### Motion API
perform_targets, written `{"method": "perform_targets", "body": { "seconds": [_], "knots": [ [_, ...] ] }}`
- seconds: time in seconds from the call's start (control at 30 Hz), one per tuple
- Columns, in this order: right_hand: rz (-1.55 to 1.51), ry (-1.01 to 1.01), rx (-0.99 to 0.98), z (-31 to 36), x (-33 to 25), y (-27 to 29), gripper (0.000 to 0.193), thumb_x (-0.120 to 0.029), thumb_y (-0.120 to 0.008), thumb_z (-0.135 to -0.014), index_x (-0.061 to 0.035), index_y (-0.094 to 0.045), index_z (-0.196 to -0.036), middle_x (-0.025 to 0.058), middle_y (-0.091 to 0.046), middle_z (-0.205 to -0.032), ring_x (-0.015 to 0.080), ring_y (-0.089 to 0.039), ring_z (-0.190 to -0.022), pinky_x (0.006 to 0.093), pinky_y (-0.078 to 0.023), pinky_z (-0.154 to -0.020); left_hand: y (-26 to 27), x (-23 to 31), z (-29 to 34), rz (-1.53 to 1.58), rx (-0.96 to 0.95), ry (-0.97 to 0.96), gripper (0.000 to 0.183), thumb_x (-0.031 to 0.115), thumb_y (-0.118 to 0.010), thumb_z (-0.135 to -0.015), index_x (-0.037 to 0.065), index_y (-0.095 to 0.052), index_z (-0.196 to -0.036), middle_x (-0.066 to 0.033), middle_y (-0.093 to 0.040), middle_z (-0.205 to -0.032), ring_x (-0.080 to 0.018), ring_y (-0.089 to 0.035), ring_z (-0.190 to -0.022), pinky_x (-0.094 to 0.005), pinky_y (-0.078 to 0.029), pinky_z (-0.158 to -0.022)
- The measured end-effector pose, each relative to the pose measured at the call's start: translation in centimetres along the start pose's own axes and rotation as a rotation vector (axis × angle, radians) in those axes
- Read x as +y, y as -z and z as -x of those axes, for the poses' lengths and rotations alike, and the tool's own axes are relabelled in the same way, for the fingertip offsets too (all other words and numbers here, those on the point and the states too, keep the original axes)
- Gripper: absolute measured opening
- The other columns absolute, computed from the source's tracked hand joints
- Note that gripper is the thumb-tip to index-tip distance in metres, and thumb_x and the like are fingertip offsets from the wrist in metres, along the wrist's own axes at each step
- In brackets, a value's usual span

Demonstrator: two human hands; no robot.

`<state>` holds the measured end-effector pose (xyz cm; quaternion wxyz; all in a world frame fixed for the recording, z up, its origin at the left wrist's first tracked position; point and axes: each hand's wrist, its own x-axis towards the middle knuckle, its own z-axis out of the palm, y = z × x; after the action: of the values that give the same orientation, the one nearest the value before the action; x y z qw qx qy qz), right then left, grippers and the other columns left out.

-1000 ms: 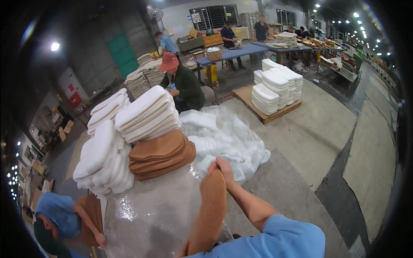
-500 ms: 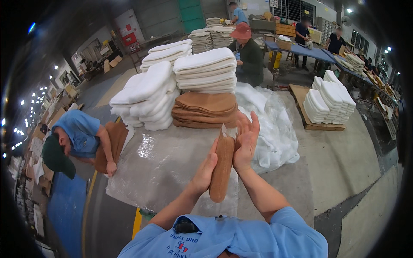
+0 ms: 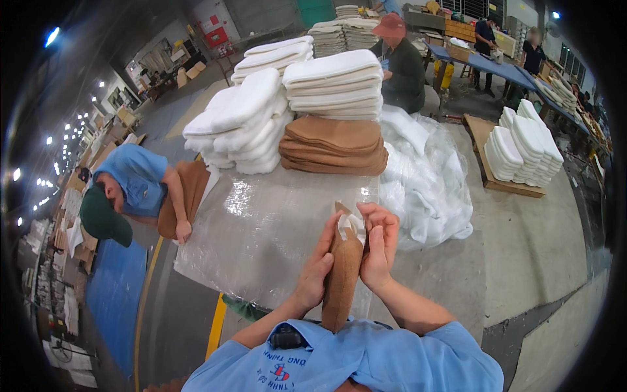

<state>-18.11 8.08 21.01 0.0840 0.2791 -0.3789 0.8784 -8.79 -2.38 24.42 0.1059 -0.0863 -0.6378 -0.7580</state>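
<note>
In front of my chest I hold a brown padded cushion (image 3: 343, 281), seen edge-on. Its lower end rests near my shirt, and its far end gapes to show a white inside. My left hand (image 3: 319, 271) grips the left side, thumb along the fabric. At the open end, my right hand (image 3: 380, 251) has curled fingers closed on the edge of the cover. Beyond my hands, a stack of flat brown pieces (image 3: 333, 147) lies on a table covered with clear plastic (image 3: 261, 228). White pads (image 3: 333, 85) are piled behind and on top of the brown stack.
Another white pile (image 3: 248, 124) stands to the left. Crumpled clear plastic with white material (image 3: 424, 189) bulges at the right. A co-worker in a green cap (image 3: 108, 215) bends over a brown piece at the left; one in a red hat (image 3: 405, 72) is behind. White pads (image 3: 516, 147) sit on a pallet.
The cushion's near end has come closer to my body, and its far end has spread to show more white. My right fingers went from stretched out to curled. The whole view has shifted.
</note>
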Motion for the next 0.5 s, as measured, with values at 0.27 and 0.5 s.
{"method": "perform_targets", "body": {
  "seconds": [0.27,0.5],
  "knots": [
    [0.286,-0.006,-0.311,1.9,-1.9,0.2,0.020,-0.017,-0.064,-0.100,0.0009,-0.064,-0.092,0.0162,-0.061,-0.111,0.0256,-0.058,-0.109,0.0416,-0.047,-0.102,3.1,-2.1,-0.5,-0.161,0.024,-0.179,0.064,0.049,-0.052,-0.103,0.003,-0.049,-0.148,-0.0188,-0.043,-0.159,-0.0333,-0.032,-0.156,-0.0490,-0.021,-0.129],
    [0.574,0.055,-0.627,0.4,-5.8,-1.2,0.008,-0.008,-0.076,-0.091,-0.0043,-0.072,-0.096,0.0094,-0.065,-0.106,0.0270,-0.060,-0.096,0.0386,-0.050,-0.087,6.2,-0.3,1.2,-0.081,-0.133,-0.158,0.032,0.037,-0.066,-0.098,0.008,-0.061,-0.112,-0.0176,-0.053,-0.145,-0.0358,-0.039,-0.150,-0.0530,-0.025,-0.125]
  ]
}}
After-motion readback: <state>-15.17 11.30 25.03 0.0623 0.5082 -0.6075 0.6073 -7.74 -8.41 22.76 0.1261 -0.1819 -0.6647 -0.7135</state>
